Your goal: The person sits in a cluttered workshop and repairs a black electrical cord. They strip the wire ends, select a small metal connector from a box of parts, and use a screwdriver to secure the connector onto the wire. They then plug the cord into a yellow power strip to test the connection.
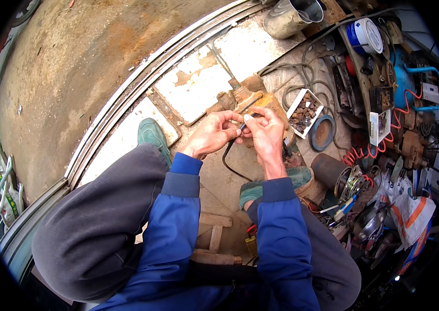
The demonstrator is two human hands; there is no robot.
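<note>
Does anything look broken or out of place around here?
Yes: beyond the left hand, the white slab looks damaged, with ragged brownish patches as if its surface flaked off. At the right, the red coiled hose runs untidily through jumbled clutter.

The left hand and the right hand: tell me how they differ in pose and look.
The left hand points up and toward the picture's right, while the right hand points up and slightly left. A brighter blue band separates the left hand from its dark cuff; the right hand's wrist is bare down to its cuff. Both are ungloved, with fingers at the black cord.
</note>
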